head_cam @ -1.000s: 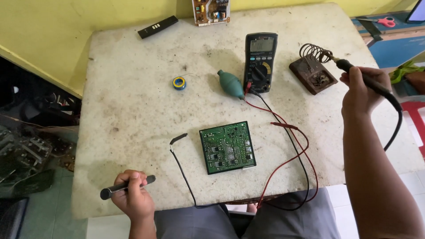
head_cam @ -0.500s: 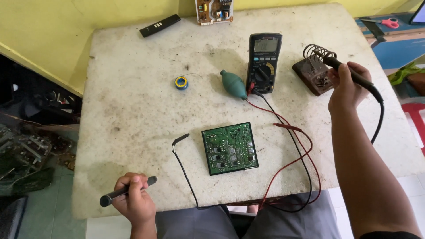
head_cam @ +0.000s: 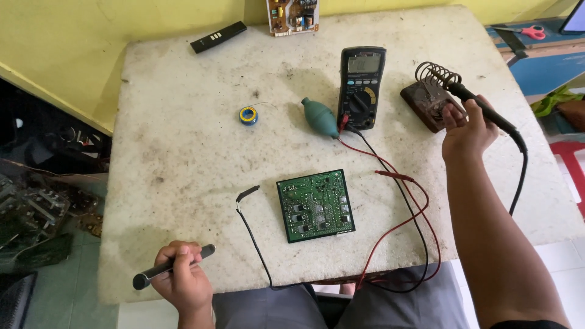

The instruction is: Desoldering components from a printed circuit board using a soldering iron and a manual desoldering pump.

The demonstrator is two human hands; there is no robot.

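Your right hand [head_cam: 466,131] clamps the soldering iron [head_cam: 487,113] at its stand [head_cam: 426,103] | left hand [head_cam: 183,280] grips a pen-like tool [head_cam: 173,266] | iron likely light, stiff; hold the handle only.

The right hand [head_cam: 466,131] is gripping a black soldering iron [head_cam: 487,113], its tip lying in the coiled stand [head_cam: 429,97] at the far right of the surface [head_cam: 183,152]. The left hand [head_cam: 183,280] is holding a dark pen-shaped tool [head_cam: 173,266] at the near edge. A green circuit board [head_cam: 317,204] is lying between them, near a multimeter [head_cam: 361,85] with red and black leads.
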